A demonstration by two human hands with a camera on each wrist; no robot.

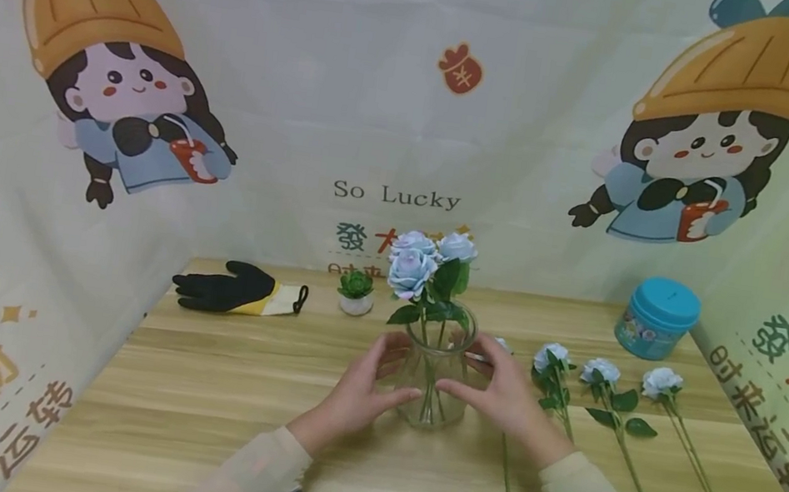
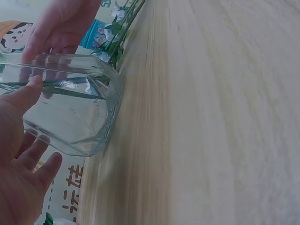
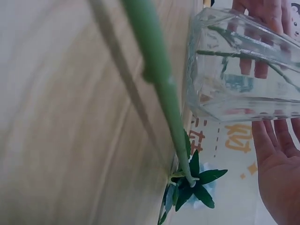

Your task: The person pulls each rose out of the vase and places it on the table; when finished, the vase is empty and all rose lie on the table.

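A clear glass vase (image 1: 429, 406) stands on the wooden table with several pale blue roses (image 1: 412, 272) in it, their green stems showing through the glass. From the left side my left hand (image 1: 366, 385) cups the vase, thumb toward the front and fingers spread loosely. Opposite it, my right hand (image 1: 506, 392) is at the vase's right side with its thumb in front. The left wrist view shows the left hand (image 2: 21, 159) with some fingers apart from the glass. Whether either hand bears on the glass is hard to tell.
Right of the vase lie loose blue roses (image 1: 601, 371) with long stems; one stem (image 1: 507, 485) passes beneath my right forearm. A blue lidded tub (image 1: 657, 319) stands at the back right. At the back left are a black and yellow glove (image 1: 237, 289) and a small potted succulent (image 1: 356, 291).
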